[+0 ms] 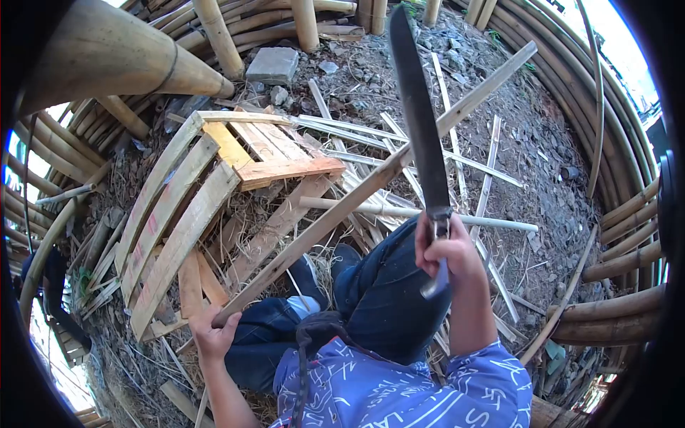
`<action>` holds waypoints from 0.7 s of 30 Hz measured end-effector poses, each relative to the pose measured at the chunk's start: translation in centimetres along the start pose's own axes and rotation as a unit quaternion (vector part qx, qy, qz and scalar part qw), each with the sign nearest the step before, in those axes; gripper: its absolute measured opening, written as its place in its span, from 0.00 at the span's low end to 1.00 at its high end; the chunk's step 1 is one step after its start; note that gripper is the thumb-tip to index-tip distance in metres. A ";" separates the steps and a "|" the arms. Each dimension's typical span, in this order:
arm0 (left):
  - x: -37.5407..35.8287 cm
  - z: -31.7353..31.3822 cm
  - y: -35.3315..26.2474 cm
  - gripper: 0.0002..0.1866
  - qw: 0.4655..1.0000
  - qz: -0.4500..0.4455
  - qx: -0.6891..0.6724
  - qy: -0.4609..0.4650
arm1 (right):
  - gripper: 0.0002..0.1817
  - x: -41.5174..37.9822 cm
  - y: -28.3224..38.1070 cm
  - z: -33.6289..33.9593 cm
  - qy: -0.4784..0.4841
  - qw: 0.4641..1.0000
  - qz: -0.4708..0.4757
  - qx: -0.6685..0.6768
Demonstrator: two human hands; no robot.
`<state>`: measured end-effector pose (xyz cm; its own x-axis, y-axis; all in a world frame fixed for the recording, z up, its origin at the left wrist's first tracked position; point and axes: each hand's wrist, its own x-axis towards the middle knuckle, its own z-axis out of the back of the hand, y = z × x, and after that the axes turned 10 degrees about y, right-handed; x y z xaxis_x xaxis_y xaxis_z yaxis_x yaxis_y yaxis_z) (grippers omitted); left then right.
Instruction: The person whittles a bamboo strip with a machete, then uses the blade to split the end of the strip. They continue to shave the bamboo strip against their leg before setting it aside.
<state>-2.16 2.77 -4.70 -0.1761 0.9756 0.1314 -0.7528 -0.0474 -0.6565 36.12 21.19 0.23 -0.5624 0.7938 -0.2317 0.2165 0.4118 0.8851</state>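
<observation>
My right hand point(454, 251) is closed round the handle of a machete point(419, 118), whose long dark blade points up and away from me. Low on the left, my left hand point(212, 334) grips the near end of a long wooden strip point(321, 225). The strip slants up to the right over my legs, and the blade crosses in front of it. Just beyond my left hand stands a wooden crate point(187, 203) of pale slats, tilted on the ground. A thin pale pole point(492, 222) lies across behind my right hand.
Several split strips point(492, 167) lie scattered over the stony ground beyond my knees. Stacked bamboo poles point(599, 93) curve along the right and back. A thick bamboo post point(121, 57) juts in at upper left, near a concrete block point(273, 65). Another person point(53, 285) is partly visible at far left.
</observation>
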 end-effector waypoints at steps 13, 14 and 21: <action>-2.0 1.8 1.3 0.24 0.986 -0.089 0.134 0.028 | 0.19 -6.9 0.6 2.8 -0.129 0.988 -0.047 0.072; -2.2 2.3 1.8 0.24 0.986 -0.093 0.137 0.009 | 0.14 -6.4 0.5 2.0 -0.175 0.983 -0.053 -0.007; -2.8 4.9 -0.6 0.26 0.961 -0.130 0.244 0.022 | 0.06 -4.2 -3.3 0.8 -0.267 0.931 -0.009 -0.250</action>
<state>-4.31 -1.00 -1.06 0.0766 0.9758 0.2048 -0.9772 0.1143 -0.1788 38.44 16.87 -2.03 -0.0567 0.9528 -0.2983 -0.2636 0.2739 0.9249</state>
